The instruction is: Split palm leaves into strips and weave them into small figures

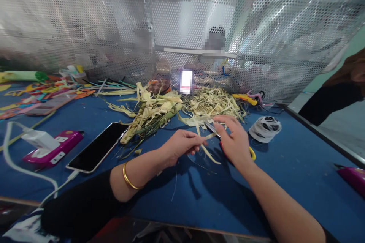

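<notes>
My left hand point(184, 144) is closed in a pinch on a thin, pale corn husk strip point(211, 136). My right hand point(235, 138) is closed near the strip's other end, and its fingertips appear to grip it. Under and beside my right hand is a pair of scissors point(252, 153) with red and yellow on the handles; the hand hides most of it. Another husk strip point(211, 155) hangs below my left fingertips. Just beyond my hands lie a bundle of corn husks point(155, 112) and a heap of shredded husk point(213, 102).
A roll of white tape or ribbon point(265, 129) sits at the right. On the left are a black-screened phone point(98, 148) on a cable and a magenta power strip point(54, 150) with a white charger. Perforated metal panels point(194, 15) line the table's back. A person point(336, 87) is at far right.
</notes>
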`<state>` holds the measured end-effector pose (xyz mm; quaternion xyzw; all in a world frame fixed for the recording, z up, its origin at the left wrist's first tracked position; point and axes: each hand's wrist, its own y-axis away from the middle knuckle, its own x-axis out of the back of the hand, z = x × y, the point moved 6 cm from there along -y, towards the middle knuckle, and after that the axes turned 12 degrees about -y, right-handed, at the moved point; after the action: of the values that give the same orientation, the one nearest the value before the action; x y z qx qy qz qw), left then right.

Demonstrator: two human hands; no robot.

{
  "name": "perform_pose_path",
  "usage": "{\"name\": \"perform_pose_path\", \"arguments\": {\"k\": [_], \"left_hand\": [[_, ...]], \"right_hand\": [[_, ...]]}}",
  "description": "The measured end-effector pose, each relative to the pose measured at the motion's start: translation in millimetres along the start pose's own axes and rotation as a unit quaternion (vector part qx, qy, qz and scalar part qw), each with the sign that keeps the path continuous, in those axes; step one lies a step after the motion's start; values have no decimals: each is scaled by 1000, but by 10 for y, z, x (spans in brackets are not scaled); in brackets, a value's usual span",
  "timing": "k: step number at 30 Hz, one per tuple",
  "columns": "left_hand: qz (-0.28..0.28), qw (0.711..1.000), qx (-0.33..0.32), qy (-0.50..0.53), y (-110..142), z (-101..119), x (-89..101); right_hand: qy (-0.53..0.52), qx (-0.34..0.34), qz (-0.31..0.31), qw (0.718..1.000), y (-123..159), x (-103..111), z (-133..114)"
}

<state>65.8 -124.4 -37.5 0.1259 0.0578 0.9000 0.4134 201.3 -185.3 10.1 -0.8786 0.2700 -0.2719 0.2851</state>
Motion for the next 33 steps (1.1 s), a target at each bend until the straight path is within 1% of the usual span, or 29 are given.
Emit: {"name": "perform_pose_path", "arguments": {"k": [2,3,4,5,7,9,10,11,12,15,19,23,27,29,31,33], "left_hand": [[16,999,13,42,-8,-7,38],[21,998,17,60,-11,-8,52],[24,997,21,73,-13,-9,61],[26,996,22,83,-15,-10,68],[24,996,23,77,-17,-16,69],[19,998,23,51,-19,-30,58],[14,999,24,37,-20,-39,48],[7,999,24,27,-20,-49,35],[-4,999,24,21,-21,-57,17],[-33,999,18,21,-17,-62,-31],[-50,999,12,14,2,-38,-62],[-53,999,4,5,30,11,-57],[-75,997,-3,-6,51,41,-70],[-67,998,1,3,44,31,-59],[-36,999,4,27,22,17,-18],[0,998,2,67,-4,9,34]], "right_hand": [[-3,-55,57,997,-37,123,115],[-21,-98,70,993,-38,148,185],[-54,-146,65,986,-28,135,256],[-97,-195,43,975,-5,85,318],[-199,-277,-32,940,69,-86,378],[-274,-322,-95,901,149,-240,359],[-292,-327,-109,892,173,-282,337],[-298,-323,-113,891,184,-303,315],[-294,-314,-111,896,186,-308,299],[-253,-278,-87,922,164,-275,286],[-201,-220,-38,954,116,-192,287],[-176,-192,-19,965,100,-155,246],[-152,-167,-15,974,91,-149,192],[-144,-173,-23,974,75,-139,210],[-137,-184,-18,973,44,-81,244],[-118,-168,24,978,0,52,236]]}}
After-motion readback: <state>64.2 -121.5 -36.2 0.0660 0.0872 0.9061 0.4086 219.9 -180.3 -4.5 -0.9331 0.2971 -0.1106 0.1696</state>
